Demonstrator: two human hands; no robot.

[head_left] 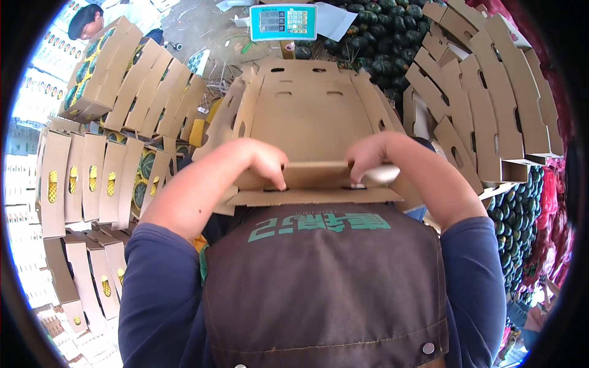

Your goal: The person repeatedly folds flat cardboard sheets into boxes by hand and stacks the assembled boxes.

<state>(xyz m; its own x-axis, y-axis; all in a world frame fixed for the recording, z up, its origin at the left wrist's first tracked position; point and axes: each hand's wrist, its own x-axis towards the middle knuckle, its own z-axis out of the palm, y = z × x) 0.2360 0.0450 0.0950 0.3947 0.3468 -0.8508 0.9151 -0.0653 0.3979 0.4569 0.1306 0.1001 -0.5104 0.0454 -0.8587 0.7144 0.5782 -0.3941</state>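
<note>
In front of me lies an open cardboard box point(300, 122), with a bare base and raised side walls. Along its near edge runs a folded cardboard flap point(319, 195) with two dark slots. My left hand point(269, 163) grips the near wall, its fingers bent down at the left slot. At the right slot, my right hand point(368, 157) holds the same wall, thumb and fingers bent around it. Beside the right hand is a whitish, blurred piece point(383, 174) whose kind I cannot tell.
A scale with a turquoise display point(283, 23) stands beyond the box. Stacked cartons point(86, 175) of netted squashes line the left. More cardboard trays point(491, 92) stand at right. Dark green squashes point(383, 30) are heaped behind. A person point(116, 18) is at far left.
</note>
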